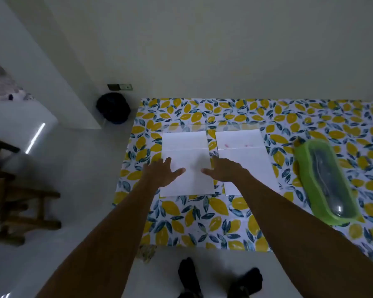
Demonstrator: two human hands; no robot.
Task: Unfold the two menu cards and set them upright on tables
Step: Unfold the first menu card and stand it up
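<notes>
Covering most of the view, the table [202,222] in its lemon-print cloth runs off the right edge, and on it a green lidded container [325,179] holds dark contents too blurred to name. Two white menu cards lie flat side by side near its middle: the left menu card [185,147] partly under both hands, the right menu card [243,151] with its near-left corner hidden by the right forearm and faint pink marks too small to read. The left hand [162,171] and right hand [224,171] are spread open, fingers loose, grasping nothing; whether they touch the card is unclear.
</notes>
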